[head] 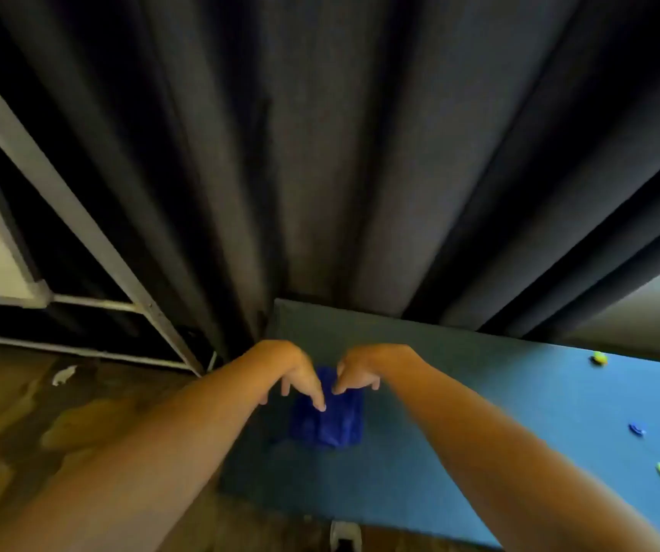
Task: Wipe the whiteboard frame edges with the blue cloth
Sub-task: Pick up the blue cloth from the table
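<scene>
Over blue cloth [326, 422], both hands [296, 372] [360, 372] bent down, fingertips touching it

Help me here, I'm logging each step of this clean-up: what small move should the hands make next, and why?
Probably close both hands on the blue cloth and lift it. The left hand and right hand hover at its top edge on the blue table, while the whiteboard frame stands to the left, untouched.

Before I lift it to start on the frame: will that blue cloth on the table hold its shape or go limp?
Probably limp: the blue cloth lies creased and folded on the blue table, so it should droop and unfold. It looks thin, so likely light. Both hands are at its far edge; whether they grip it is unclear.
</scene>
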{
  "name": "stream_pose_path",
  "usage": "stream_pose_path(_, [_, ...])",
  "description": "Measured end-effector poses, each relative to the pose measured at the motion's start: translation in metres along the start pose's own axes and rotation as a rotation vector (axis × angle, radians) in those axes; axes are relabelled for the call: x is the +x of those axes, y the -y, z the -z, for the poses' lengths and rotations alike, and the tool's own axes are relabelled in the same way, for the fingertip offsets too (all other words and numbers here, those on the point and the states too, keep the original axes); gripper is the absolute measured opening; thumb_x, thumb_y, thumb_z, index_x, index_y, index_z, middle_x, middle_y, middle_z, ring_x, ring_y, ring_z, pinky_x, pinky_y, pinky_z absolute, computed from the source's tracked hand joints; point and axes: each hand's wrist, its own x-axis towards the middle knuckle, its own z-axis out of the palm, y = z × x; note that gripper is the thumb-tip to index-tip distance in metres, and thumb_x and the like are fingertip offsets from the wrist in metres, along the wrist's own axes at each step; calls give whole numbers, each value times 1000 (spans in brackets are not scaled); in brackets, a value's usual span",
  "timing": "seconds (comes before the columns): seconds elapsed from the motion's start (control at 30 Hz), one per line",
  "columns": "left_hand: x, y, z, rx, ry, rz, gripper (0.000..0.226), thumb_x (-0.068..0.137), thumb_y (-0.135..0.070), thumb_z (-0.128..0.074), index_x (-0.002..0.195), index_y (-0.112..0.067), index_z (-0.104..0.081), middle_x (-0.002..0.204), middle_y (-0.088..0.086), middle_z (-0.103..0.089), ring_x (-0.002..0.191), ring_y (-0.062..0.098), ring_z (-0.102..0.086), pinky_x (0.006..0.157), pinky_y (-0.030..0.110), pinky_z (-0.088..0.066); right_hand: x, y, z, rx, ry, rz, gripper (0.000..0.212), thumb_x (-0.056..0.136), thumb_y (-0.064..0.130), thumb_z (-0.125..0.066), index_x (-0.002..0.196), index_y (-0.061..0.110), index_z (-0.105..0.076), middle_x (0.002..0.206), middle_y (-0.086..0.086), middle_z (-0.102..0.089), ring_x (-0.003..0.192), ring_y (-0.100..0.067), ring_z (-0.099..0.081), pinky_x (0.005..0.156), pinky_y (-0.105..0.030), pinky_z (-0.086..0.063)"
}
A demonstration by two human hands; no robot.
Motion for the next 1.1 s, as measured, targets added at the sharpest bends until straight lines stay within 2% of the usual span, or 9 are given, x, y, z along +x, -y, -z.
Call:
stream_pose_path(0.1, [38, -2, -32, 86, -99, -116, 65, 89, -50, -53, 142, -15, -38, 147, 11, -41, 123, 31, -50, 66, 29, -44, 32, -2, -37, -135, -44, 27, 57, 91, 49, -57, 134, 12, -54, 137, -11, -55, 118, -31, -55, 95, -39, -46])
stream_pose_path(0.23, [86, -2, -79, -94, -197, -141, 46, 93, -44, -46, 126, -14, -53, 134, 12, -53, 119, 30, -51, 96, 39, -45, 70, -11, -88, 27, -48, -27, 57, 93, 35, -59, 143, 16, -38, 155, -19, -17, 129, -40, -41, 98, -44, -46])
stream_pose_path(0.4, [117, -10, -113, -391, -584, 64, 47, 89, -43, -55, 125, -17, -40, 138, 16, -34, 123, 39, -38, 96, 48, -45, 87, -12, -121, 428, -401, -93, 38, 85, 9, -59, 116, 22, -42, 147, -15, -15, 123, -44, -29, 94, -49, -47])
stream_pose_path(0.5, [134, -15, -114, -705, -763, 88, 54, 81, -24, -70, 121, -10, -37, 133, 16, -34, 116, 38, -46, 91, 44, -50, 99, -9, -128, 598, -547, -132, 67, 80, 8, -65, 133, 31, -31, 145, -11, -11, 123, -42, -29, 79, -40, -48])
stream_pose_path(0.57, [141, -16, -110, -930, -732, 44, 42, 75, -10, -71, 105, -11, -41, 120, 14, -46, 96, 31, -56, 79, 37, -53, 107, -11, -126, 859, -556, -187, 87, 78, 6, -69, 147, 28, -20, 143, -12, -22, 118, -40, -44, 76, -39, -50])
stream_pose_path(0.7, [138, -9, -98, -1444, -439, -34, 30, 68, 0, -73, 95, -4, -60, 100, 16, -70, 89, 30, -67, 80, 40, -57, 111, -24, -111, 1449, -425, -217, 75, 73, 4, -79, 137, 4, -39, 126, -17, -57, 105, -34, -60, 86, -43, -54])
stream_pose_path(0.8, [118, 10, -89, -1703, -189, -175, 28, 70, 3, -70, 99, 1, -69, 102, 21, -73, 97, 35, -69, 89, 48, -56, 98, -23, -98, 1797, -170, -63, 40, 72, -1, -77, 109, -9, -64, 110, -26, -69, 96, -38, -68, 80, -48, -58])
stream_pose_path(0.93, [78, 51, -68, -1867, -242, -368, 32, 76, 6, -64, 107, -1, -68, 105, 18, -73, 96, 34, -70, 79, 42, -59, 78, 8, -62, 1906, 38, 245, 53, 73, -2, -74, 124, -4, -59, 124, -26, -64, 115, -42, -61, 101, -58, -46])
stream_pose_path(1.1, [9, 127, -36, -1955, -385, -521, 37, 79, 7, -61, 113, -5, -65, 108, 17, -73, 95, 34, -70, 76, 42, -59, 49, 88, -3, 1761, 93, 491, 53, 74, 1, -74, 124, 16, -61, 125, -18, -66, 112, -40, -63, 86, -62, -52])
